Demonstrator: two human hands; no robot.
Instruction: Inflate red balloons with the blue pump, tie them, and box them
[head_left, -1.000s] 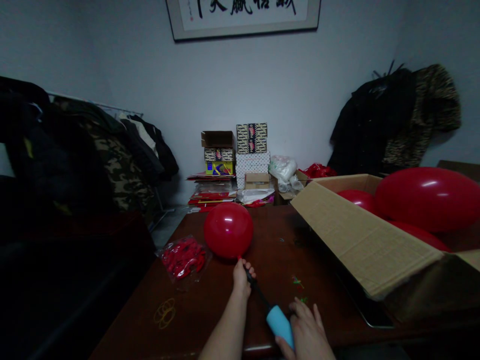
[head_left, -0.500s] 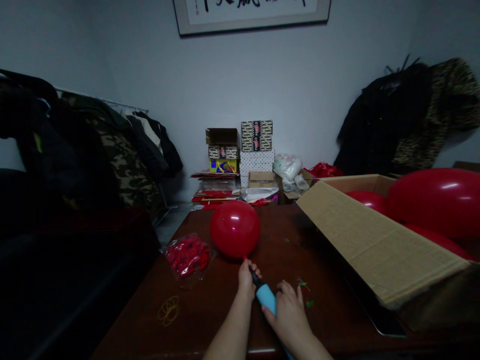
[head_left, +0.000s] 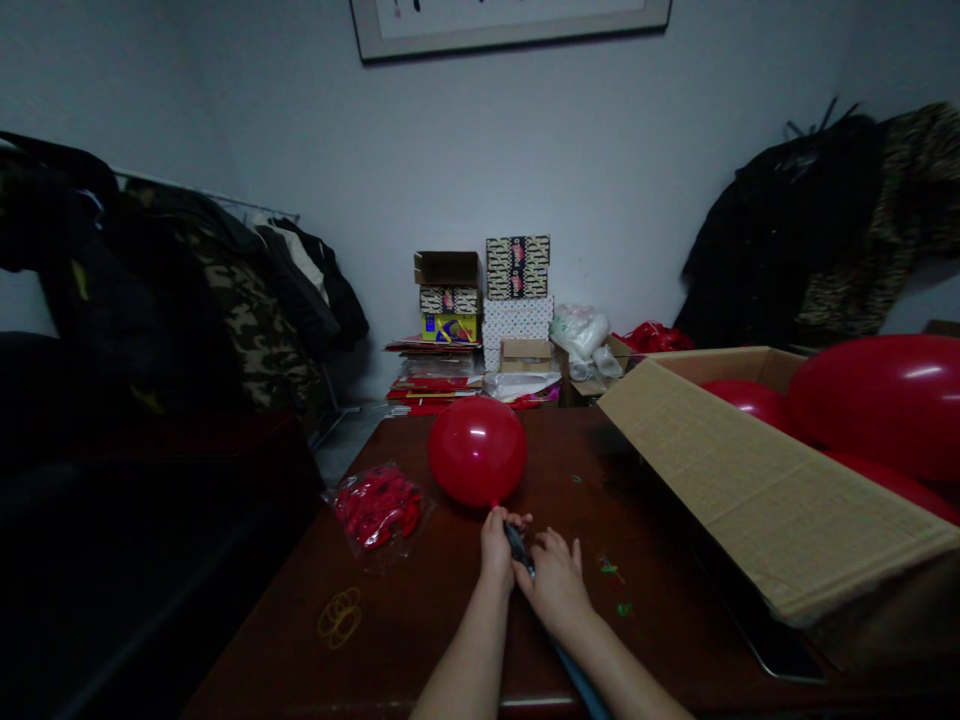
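Observation:
A round, inflated red balloon (head_left: 478, 452) stands over the middle of the brown table (head_left: 420, 620), its neck pointing down toward me. My left hand (head_left: 498, 550) is closed around the neck, its fingers also beside the black tip of a pump (head_left: 516, 545). Just to the right, my right hand (head_left: 555, 583) lies over the pump's body with the fingers bent; the palm side is hidden. Below the right wrist, the pump's blue part runs toward the table's near edge.
A clear bag of red balloons (head_left: 379, 507) and yellow rings (head_left: 340, 617) lie left. Green bits (head_left: 624, 608) are right of my hands. An open cardboard box (head_left: 772, 490) with big red balloons fills the right side, beside a dark flat device (head_left: 780, 645). Stacked boxes stand behind.
My right hand has moved up and left along the pump, closer to my left hand, and now covers the light blue part. The view has shifted slightly.

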